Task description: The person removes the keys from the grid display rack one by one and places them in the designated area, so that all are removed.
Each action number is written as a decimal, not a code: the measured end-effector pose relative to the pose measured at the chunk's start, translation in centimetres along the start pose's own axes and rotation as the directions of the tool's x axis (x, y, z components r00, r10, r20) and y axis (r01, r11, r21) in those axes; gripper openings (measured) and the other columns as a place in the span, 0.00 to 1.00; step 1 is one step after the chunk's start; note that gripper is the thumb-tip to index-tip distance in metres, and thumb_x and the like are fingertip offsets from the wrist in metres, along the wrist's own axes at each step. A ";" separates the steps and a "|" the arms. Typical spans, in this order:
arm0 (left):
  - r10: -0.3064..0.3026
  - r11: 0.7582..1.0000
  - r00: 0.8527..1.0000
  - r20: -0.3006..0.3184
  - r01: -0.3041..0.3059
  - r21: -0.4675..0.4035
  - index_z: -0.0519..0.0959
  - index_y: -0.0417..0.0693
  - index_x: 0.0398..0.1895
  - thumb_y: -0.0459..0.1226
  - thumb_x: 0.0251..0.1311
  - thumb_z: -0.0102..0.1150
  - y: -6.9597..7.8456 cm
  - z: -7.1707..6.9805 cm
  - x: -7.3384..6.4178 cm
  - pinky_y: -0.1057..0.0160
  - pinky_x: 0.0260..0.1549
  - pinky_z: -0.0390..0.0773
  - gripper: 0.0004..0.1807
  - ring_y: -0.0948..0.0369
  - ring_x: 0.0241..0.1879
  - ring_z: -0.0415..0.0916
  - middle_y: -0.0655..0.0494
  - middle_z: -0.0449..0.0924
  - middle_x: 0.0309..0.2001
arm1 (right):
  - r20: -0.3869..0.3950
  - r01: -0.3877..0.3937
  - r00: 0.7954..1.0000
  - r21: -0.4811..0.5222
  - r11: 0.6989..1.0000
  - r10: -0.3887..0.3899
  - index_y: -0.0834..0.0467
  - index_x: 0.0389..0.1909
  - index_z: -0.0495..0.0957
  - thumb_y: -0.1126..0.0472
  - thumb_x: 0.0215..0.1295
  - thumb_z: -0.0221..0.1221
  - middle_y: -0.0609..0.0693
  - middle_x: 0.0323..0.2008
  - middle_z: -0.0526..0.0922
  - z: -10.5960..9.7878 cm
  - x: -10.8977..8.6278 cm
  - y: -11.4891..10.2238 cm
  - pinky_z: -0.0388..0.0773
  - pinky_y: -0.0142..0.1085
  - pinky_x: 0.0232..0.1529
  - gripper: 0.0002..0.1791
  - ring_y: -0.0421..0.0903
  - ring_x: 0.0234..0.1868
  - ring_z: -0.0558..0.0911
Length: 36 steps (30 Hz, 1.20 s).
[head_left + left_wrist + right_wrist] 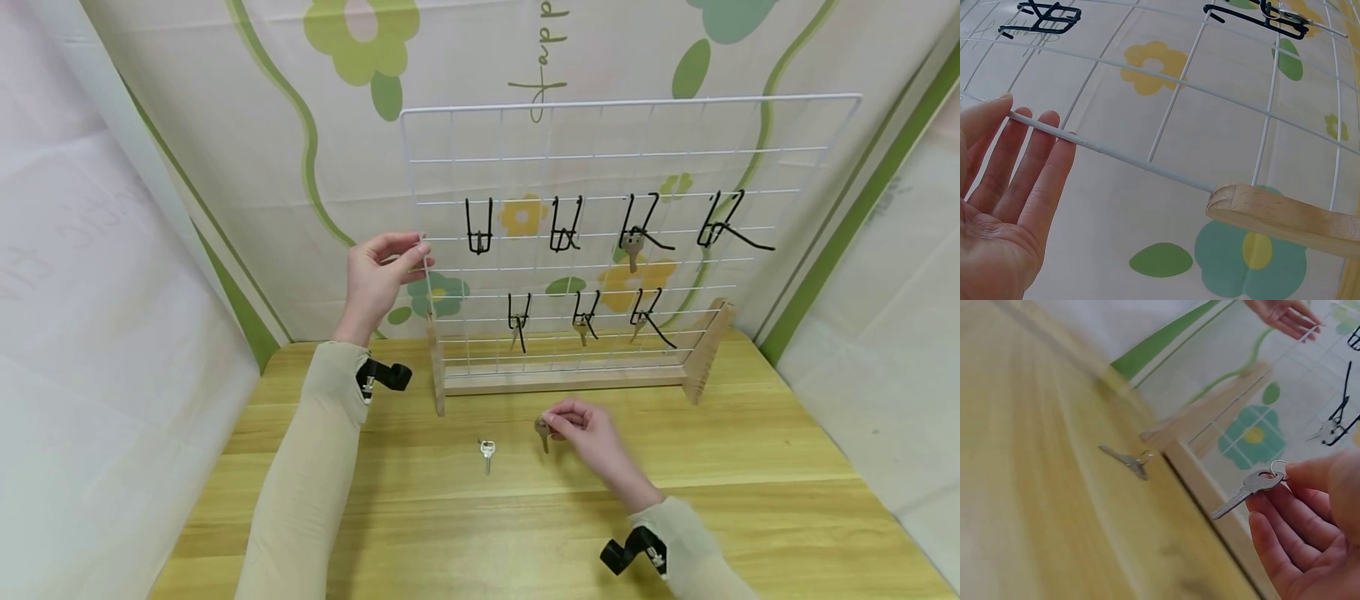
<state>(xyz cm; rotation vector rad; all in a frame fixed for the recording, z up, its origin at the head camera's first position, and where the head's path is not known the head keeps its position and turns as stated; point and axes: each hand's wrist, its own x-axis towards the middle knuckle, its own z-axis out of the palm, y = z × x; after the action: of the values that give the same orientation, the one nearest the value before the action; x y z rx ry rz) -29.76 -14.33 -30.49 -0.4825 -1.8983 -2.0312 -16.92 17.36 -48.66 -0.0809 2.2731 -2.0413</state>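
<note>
My right hand (592, 433) pinches a key (1250, 490) by its small ring, just above the table in front of the rack. The key's blade points down in the head view. A second key (487, 454) with a ring lies flat on the table to the left of that hand. At the left side of the white wire grid rack (517, 268), my left hand (377, 275) holds the edge wire. In the left wrist view its thumb and fingertips (1050, 117) meet that wire.
Black hooks (564, 227) hang on the grid in two rows. Keys hang on the lower hooks, and one key (633, 250) on the third upper hook. Wooden feet (703, 358) hold the rack on the wood table (420, 533). A flowered cloth (225, 167) stands behind.
</note>
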 end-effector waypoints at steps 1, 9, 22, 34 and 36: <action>0.000 1.000 1.000 0.000 0.000 0.001 0.86 0.38 0.46 0.34 0.62 0.72 0.0 0.0 0.0 0.57 0.40 0.88 0.12 0.54 0.37 0.87 0.44 0.86 0.43 | 0.005 -0.010 1.000 0.008 1.000 0.010 0.68 0.45 0.82 0.65 0.71 0.64 0.59 0.42 0.87 0.2 0.0 0.4 0.86 0.42 0.46 0.10 0.50 0.43 0.86; -0.003 1.000 1.000 0.006 0.003 0.020 0.84 0.33 0.49 0.35 0.63 0.72 0.1 0.0 -0.1 0.56 0.41 0.88 0.16 0.53 0.38 0.87 0.43 0.86 0.44 | 0.018 -0.074 0.997 0.056 0.996 0.074 0.68 0.46 0.81 0.64 0.72 0.63 0.60 0.43 0.87 1.6 -0.1 2.6 0.87 0.43 0.45 0.10 0.52 0.43 0.86; -0.008 1.000 1.000 0.006 0.008 0.021 0.84 0.34 0.49 0.35 0.62 0.72 0.1 -0.1 -0.1 0.57 0.40 0.88 0.16 0.53 0.38 0.87 0.43 0.86 0.43 | 0.045 -0.111 0.993 0.096 0.989 0.107 0.71 0.48 0.79 0.67 0.73 0.61 0.63 0.44 0.87 2.9 0.1 3.3 0.87 0.41 0.43 0.10 0.55 0.42 0.87; -0.009 1.000 1.000 0.007 0.009 0.022 0.82 0.31 0.51 0.35 0.63 0.72 0.2 -0.1 -0.1 0.57 0.40 0.88 0.19 0.53 0.38 0.87 0.44 0.86 0.43 | 0.042 -0.089 0.995 0.012 0.996 0.088 0.70 0.44 0.81 0.68 0.72 0.62 0.61 0.38 0.87 2.9 0.3 3.5 0.88 0.39 0.39 0.07 0.54 0.38 0.87; -0.010 1.000 1.000 0.007 0.010 0.024 0.83 0.31 0.51 0.35 0.63 0.72 0.2 -0.1 -0.2 0.57 0.40 0.88 0.18 0.53 0.38 0.87 0.44 0.86 0.43 | 0.033 -0.088 0.996 -0.009 0.996 0.088 0.69 0.43 0.81 0.69 0.71 0.62 0.60 0.37 0.88 2.9 0.4 3.6 0.88 0.38 0.38 0.06 0.53 0.37 0.87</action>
<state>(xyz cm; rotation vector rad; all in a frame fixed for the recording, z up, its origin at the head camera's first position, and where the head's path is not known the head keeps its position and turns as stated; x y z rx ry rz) -29.54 -14.44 -30.38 -0.4761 -1.9307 -2.0130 -16.91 14.83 -52.54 -0.0152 2.2231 -1.9729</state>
